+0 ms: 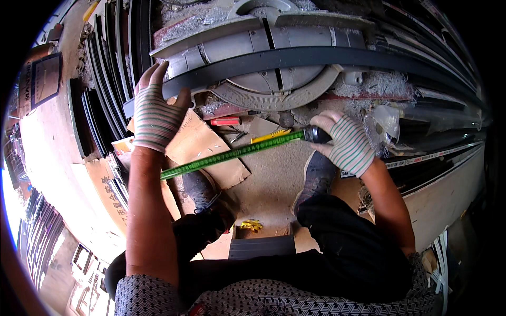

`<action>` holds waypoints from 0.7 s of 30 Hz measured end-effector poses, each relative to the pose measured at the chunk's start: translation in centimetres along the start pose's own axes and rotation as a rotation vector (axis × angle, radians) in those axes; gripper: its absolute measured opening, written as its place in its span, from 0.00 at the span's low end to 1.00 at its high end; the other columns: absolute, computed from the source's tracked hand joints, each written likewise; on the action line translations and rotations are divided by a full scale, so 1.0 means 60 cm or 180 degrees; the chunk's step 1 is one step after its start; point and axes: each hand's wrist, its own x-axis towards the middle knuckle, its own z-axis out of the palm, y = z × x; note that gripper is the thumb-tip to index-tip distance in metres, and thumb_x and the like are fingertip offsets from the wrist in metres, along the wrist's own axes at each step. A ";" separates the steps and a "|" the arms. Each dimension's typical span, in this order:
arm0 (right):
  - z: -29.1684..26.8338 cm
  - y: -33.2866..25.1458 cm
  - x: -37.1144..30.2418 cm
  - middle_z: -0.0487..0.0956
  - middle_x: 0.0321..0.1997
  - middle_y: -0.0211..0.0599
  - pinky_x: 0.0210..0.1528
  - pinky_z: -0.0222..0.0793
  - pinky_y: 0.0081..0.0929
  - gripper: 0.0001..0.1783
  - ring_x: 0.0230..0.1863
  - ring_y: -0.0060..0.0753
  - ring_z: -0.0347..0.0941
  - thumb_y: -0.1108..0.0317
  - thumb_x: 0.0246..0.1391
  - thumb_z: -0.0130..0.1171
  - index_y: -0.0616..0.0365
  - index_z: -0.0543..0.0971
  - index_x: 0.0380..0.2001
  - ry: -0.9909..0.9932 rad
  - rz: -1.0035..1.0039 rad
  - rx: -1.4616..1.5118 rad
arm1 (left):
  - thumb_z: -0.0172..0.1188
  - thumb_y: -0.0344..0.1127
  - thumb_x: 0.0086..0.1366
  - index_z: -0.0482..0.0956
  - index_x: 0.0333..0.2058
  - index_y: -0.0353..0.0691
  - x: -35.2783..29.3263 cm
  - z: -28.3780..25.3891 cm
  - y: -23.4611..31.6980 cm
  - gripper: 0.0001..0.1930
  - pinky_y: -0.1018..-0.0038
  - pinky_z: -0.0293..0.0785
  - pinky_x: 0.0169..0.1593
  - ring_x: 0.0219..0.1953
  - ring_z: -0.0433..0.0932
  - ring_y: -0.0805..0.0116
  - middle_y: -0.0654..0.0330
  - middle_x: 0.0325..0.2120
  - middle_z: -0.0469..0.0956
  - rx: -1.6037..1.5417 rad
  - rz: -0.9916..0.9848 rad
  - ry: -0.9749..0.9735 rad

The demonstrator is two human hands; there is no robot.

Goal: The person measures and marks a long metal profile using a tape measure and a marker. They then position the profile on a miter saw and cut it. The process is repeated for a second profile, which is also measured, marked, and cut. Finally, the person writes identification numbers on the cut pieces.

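A long dark grey metal profile [274, 59] lies across the round base of a mitre saw [258, 84]. Near the profile's left end my left hand [156, 115], in a striped knit glove, is closed over it, thumb on the near side and fingers on the far side. My right hand [345, 138], gloved alike, grips a black tape measure [317, 134]. Its green blade [237, 153] is pulled out, slanting left and toward me until it passes behind my left forearm. The blade's far tip is hidden there.
Cardboard pieces [203, 145], a red object [225, 121] and a yellow marker-like stick [271, 136] lie before the saw. Dark profiles [108, 79] are stacked left, others [432, 47] right. Metal shavings [382, 84] cover the saw's surroundings. A small dark stool [262, 246] sits between my legs.
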 end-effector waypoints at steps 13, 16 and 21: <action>0.097 0.039 -0.033 0.79 0.57 0.47 0.58 0.75 0.45 0.28 0.55 0.54 0.77 0.56 0.55 0.70 0.52 0.78 0.57 -0.0707 0.0267 -0.0209 | 0.70 0.37 0.55 0.77 0.58 0.41 0.022 0.022 -0.129 0.30 0.58 0.72 0.62 0.52 0.80 0.47 0.48 0.46 0.82 0.0871 -0.0093 -0.1177; 0.084 0.048 -0.028 0.81 0.54 0.50 0.59 0.75 0.45 0.26 0.54 0.54 0.78 0.53 0.58 0.68 0.55 0.81 0.55 -0.0396 0.0769 0.0221 | 0.73 0.31 0.53 0.80 0.53 0.40 0.024 0.036 -0.147 0.26 0.62 0.81 0.51 0.42 0.84 0.50 0.49 0.40 0.84 0.0690 -0.0057 -0.0982; 0.048 0.103 -0.017 0.85 0.43 0.39 0.52 0.78 0.33 0.16 0.45 0.32 0.80 0.57 0.63 0.65 0.55 0.83 0.48 0.1033 0.1717 0.1304 | 0.73 0.28 0.54 0.77 0.57 0.41 0.024 0.041 -0.150 0.30 0.62 0.80 0.53 0.44 0.83 0.51 0.49 0.42 0.82 0.0571 -0.0074 -0.1099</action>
